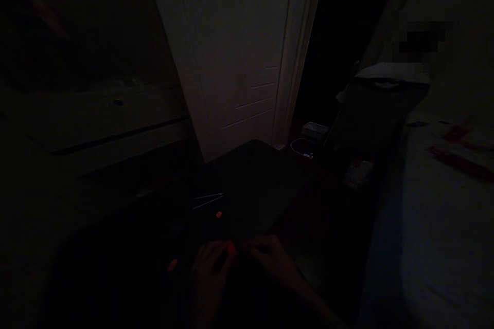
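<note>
The room is very dark. My left hand [211,267] is closed, pinching a small orange-red piece [230,248] between thumb and fingertips; its exact kind is too dark to tell. Just to the right, my right hand [268,256] has its fingers pinched together close to that piece. Whatever the right fingertips hold, if anything, is lost in the dark. On the dark tabletop [250,185] lies a small orange piece [218,214] beyond my hands. Another orange piece [172,265] is left of my left hand. Farther back rests a thin, V-shaped pair of tweezers [208,200].
A pale door [235,51] stands behind the table, with a drawer unit [150,118] to its left. At right are a bed-like pale surface [447,226], a dark chair-like shape [374,108], and a box [315,129] near a white cable [297,145] on the floor.
</note>
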A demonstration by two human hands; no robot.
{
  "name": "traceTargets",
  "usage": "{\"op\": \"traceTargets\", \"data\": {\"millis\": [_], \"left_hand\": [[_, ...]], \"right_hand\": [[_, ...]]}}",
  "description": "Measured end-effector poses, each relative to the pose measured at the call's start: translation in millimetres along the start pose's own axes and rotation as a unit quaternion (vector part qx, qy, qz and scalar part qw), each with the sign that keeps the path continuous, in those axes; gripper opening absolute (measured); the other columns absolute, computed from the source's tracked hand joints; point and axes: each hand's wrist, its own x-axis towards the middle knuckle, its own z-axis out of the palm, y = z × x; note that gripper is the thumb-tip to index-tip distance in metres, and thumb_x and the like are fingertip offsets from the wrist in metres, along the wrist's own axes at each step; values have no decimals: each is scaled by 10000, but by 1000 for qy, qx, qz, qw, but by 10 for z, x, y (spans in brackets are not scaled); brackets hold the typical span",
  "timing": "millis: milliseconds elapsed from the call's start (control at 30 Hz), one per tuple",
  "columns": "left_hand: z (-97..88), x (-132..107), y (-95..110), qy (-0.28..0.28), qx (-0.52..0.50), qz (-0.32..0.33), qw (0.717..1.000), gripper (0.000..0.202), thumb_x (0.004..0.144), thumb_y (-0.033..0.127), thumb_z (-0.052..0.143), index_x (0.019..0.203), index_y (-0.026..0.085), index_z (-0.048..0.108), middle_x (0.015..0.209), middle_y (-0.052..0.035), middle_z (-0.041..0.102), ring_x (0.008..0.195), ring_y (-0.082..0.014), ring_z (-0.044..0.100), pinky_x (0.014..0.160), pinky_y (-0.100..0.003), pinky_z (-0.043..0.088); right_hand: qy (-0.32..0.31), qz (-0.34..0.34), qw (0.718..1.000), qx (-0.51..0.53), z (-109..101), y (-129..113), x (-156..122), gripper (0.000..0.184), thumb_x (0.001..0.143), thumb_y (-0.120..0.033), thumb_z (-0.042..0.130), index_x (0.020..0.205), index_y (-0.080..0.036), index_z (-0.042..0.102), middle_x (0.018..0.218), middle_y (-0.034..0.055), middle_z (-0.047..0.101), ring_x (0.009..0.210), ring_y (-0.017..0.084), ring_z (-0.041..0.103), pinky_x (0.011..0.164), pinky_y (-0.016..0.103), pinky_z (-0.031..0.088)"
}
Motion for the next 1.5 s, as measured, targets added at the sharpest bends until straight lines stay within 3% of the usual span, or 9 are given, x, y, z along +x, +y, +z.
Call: {"op": "traceTargets", "data": {"millis": [100,267,467,700,867,1000,1167,1400,1500], "left_hand": [[-13,4,-4,-9,0,-3,1000,414,971,639,597,949,312,850,924,-46,826,864,-256,770,788,-401,650],[-3,-3,-12,-2,-9,-17,1000,429,971,652,593,939,311,851,917,-42,826,862,-256,773,776,-400,652],[-2,-20,-76,-21,0,3,1000,327,982,564,625,962,328,850,945,-40,826,887,-252,777,831,-411,648],[11,-15,-49,-6,-2,-41,999,406,958,617,609,1026,300,854,983,-63,804,902,-258,777,805,-402,663],[8,-34,-31,-3,4,-28,1000,325,952,437,619,1148,272,819,1080,-77,818,998,-273,776,893,-441,648],[21,-54,-32,16,2,-20,1000,297,918,345,613,1119,244,805,1076,-90,830,981,-285,777,880,-466,649],[24,-40,-1,12,-8,-32,999,258,926,435,656,1034,264,816,1020,-73,821,970,-284,770,868,-455,647],[25,-30,-25,6,-27,-69,997,373,932,582,657,1037,259,809,1024,-76,821,977,-296,767,867,-462,641],[22,-26,-8,9,-31,-75,997,407,918,640,656,958,262,803,964,-71,813,925,-294,756,835,-461,634]], "right_hand": [[-6,-3,1000,4,-13,26,5,330,869,-518,728,933,-242,895,960,75,858,951,319,795,902,402,614],[37,-3,999,-2,54,5,27,409,871,-601,721,941,-237,893,995,82,855,1011,332,785,955,414,600],[-31,-11,999,-2,64,5,48,404,911,-559,687,1007,-222,887,993,78,859,974,318,796,899,392,608],[14,0,1000,-7,-28,-78,13,314,870,-500,721,925,-246,896,969,77,856,968,317,794,914,398,621],[44,-22,999,-9,-1,-174,28,307,896,-499,708,966,-264,893,1018,67,856,1004,310,790,957,398,615],[2,-34,999,-17,63,-113,81,364,924,-517,679,997,-227,888,1021,90,854,998,317,794,963,422,610],[-25,-42,999,6,134,-75,99,359,941,-492,665,1015,-217,884,1043,88,854,1007,316,795,950,408,605],[-22,-34,999,10,146,-112,74,353,940,-477,662,1011,-213,884,1035,86,854,1004,319,791,948,405,600],[-28,-33,999,5,138,-110,74,355,935,-482,663,1006,-213,884,1028,85,855,1002,316,791,951,399,597]]}}
